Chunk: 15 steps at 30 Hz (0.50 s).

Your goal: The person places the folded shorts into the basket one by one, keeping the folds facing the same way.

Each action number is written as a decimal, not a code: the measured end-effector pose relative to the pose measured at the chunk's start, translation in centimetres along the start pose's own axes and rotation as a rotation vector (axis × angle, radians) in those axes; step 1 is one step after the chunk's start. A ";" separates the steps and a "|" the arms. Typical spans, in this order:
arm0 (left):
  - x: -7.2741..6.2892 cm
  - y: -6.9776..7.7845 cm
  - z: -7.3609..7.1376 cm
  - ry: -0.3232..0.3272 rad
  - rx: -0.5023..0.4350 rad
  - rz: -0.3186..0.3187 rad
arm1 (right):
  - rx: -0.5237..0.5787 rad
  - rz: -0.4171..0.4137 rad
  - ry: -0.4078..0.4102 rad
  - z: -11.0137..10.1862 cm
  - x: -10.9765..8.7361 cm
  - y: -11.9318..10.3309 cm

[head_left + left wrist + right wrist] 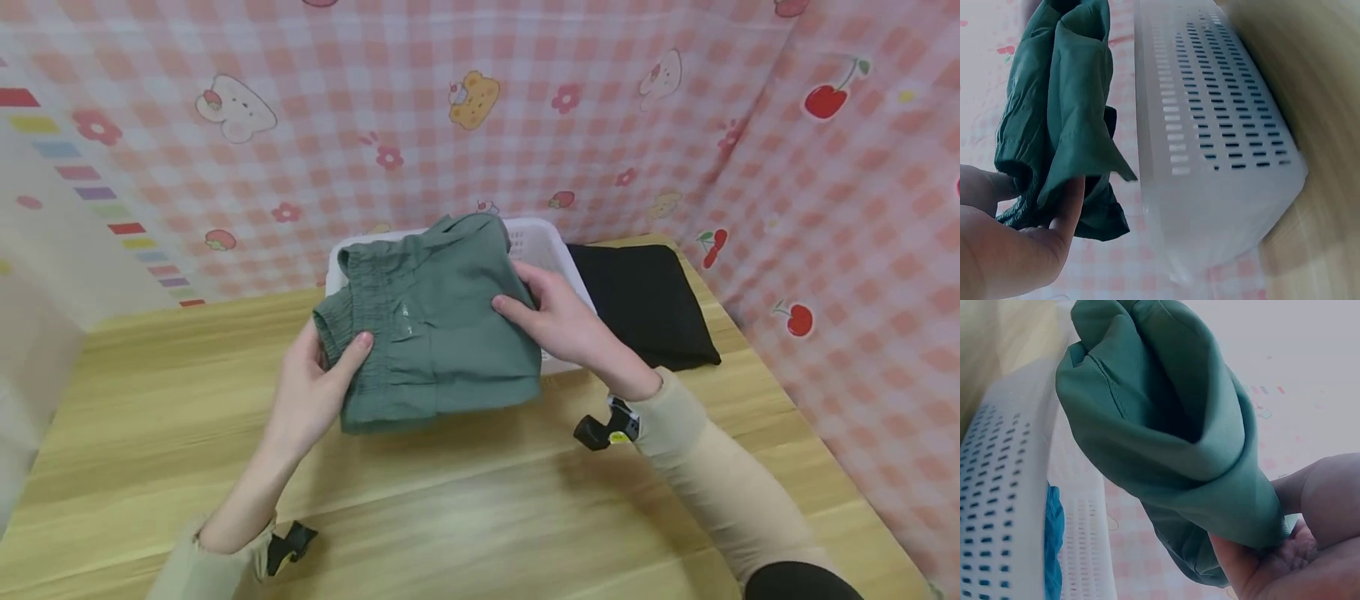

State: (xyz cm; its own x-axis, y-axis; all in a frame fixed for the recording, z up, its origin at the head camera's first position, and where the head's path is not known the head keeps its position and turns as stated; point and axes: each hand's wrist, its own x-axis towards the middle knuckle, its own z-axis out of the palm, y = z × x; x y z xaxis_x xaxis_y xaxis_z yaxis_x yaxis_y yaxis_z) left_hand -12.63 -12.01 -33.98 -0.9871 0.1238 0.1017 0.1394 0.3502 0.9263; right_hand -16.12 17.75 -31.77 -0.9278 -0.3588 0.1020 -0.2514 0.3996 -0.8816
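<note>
A folded green cloth garment (476, 342) with a gathered elastic waistband is being held above a white perforated plastic basket (1207, 206) on a pale wood-grain desk (450, 517).

The person's left hand (309, 392) is grasping the waistband end, thumb on top and fingers tucked beneath; the right hand (557, 318) is pinching the opposite end (thumb on top here too). Blue fabric (1054, 544) is showing inside the basket, and a flat piece of black cloth (645, 304) is lying just to its right. The garment's layers are gaping at the right-hand end and seem likely to slip apart, so good handling is probably calling for fingers well under the bottom layer, both hands level and moving together, and only light tension between them.
</note>
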 end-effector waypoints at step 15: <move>3.6 0.6 -1.5 -0.119 0.126 -0.059 | -0.033 0.125 -0.146 -2.1 5.0 -0.3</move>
State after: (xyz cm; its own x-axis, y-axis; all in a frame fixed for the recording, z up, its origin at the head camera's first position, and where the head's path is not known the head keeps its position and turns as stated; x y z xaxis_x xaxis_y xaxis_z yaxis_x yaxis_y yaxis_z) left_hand -16.19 -12.74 -32.51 -0.9785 0.2064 -0.0019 0.0979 0.4724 0.8759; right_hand -21.24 17.66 -30.01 -0.9030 -0.4227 -0.0772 -0.1481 0.4747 -0.8676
